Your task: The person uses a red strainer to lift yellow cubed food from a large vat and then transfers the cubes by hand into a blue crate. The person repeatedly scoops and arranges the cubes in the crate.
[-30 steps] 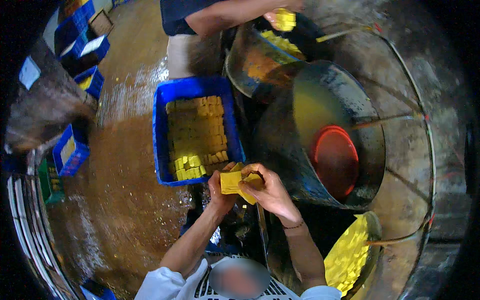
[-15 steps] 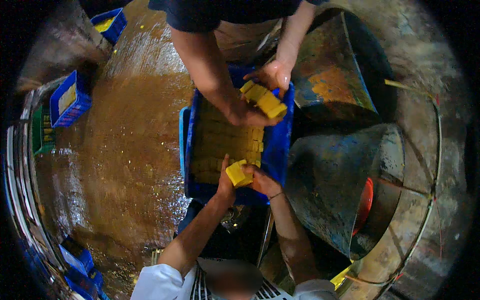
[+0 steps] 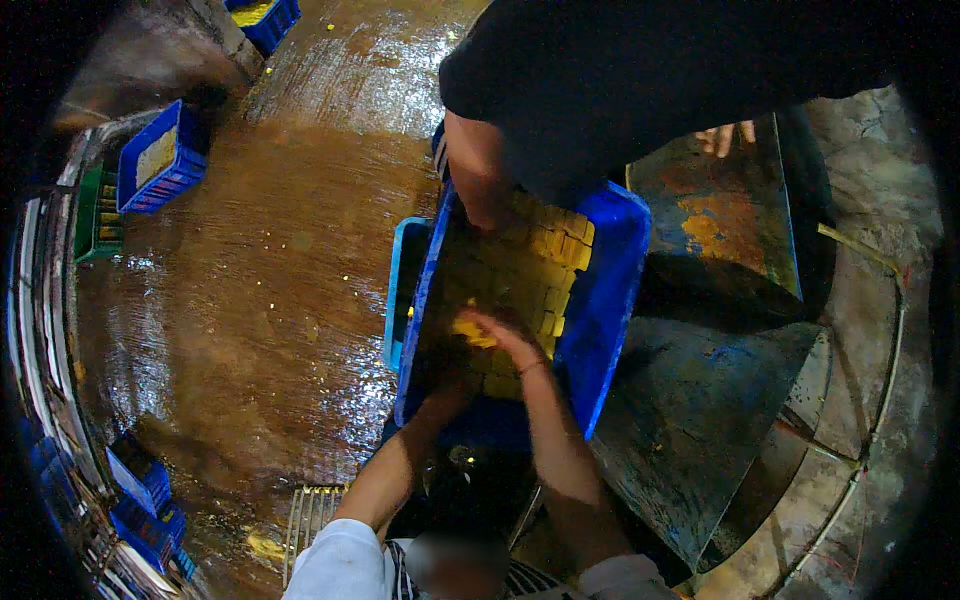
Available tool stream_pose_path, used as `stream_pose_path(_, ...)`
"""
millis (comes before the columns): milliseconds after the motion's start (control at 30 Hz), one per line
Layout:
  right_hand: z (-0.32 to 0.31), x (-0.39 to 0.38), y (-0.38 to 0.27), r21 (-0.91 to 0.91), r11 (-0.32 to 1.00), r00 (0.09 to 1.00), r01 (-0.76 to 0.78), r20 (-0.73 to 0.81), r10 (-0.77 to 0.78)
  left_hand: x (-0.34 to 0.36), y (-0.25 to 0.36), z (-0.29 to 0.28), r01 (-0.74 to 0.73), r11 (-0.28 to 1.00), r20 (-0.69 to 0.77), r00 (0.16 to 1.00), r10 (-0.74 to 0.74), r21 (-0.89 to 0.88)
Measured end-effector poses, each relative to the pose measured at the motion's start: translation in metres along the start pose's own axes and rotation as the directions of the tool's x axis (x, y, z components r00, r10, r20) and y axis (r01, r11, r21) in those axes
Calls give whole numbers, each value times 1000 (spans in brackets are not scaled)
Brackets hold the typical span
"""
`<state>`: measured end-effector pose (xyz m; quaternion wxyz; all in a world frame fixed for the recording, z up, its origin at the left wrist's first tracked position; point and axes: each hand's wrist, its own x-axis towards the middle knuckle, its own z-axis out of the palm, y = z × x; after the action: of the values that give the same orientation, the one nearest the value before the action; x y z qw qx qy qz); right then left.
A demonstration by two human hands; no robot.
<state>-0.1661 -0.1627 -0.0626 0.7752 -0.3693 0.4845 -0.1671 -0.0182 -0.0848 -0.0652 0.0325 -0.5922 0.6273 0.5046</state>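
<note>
Low inside a deep blue crate [image 3: 615, 290], my right hand [image 3: 507, 342] reaches in from below, its fingers closed on bright yellow blocks [image 3: 475, 330]. My left hand [image 3: 453, 388] is down at the near-left part of the same crate, close to those blocks; it lies in deep shadow and its fingers do not show. Rows of yellow brick-shaped blocks [image 3: 550, 290] fill the crate floor beneath both hands. Across from me, a co-worker's arm [image 3: 480, 170] reaches into the far end of the crate, with its hand mostly hidden.
The co-worker's dark sleeve [image 3: 620, 90] covers the crate's far end. A light-blue container [image 3: 395, 320] sits against its left side. Large dark metal pieces [image 3: 700, 420] stand to the right. Blue crates [image 3: 165, 180] and a green crate [image 3: 98, 215] line the wet brown floor's left side.
My hands have lowered the yellow blocks into the crate. The co-worker has let go of the held blocks and leaned over to the right. The view has shifted.
</note>
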Motion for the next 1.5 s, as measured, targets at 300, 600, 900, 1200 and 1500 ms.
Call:
stream_pose_path(300,-3,-45,46,-436,864,871,253,-287,-399,-10,22,-29,27,989,-239,971,9,146)
stream_pose_path(600,106,-287,18,-82,966,862,245,-438,-255,-2,-12,-6,-269,962,-324,908,266,37)
stream_pose_path(900,206,-618,67,30,682,338,731,-884,-324,-334,320,127,-848,318,-291,460,839,-423)
stream_pose_path(1200,233,-832,266,6,969,-357,-249,-930,-86,-476,376,339,-972,74,749,-121,651,-222)
stream_pose_path(1500,193,-788,383,45,724,-41,-688,-999,23,-423,319,490,-990,-80,966,92,240,114)
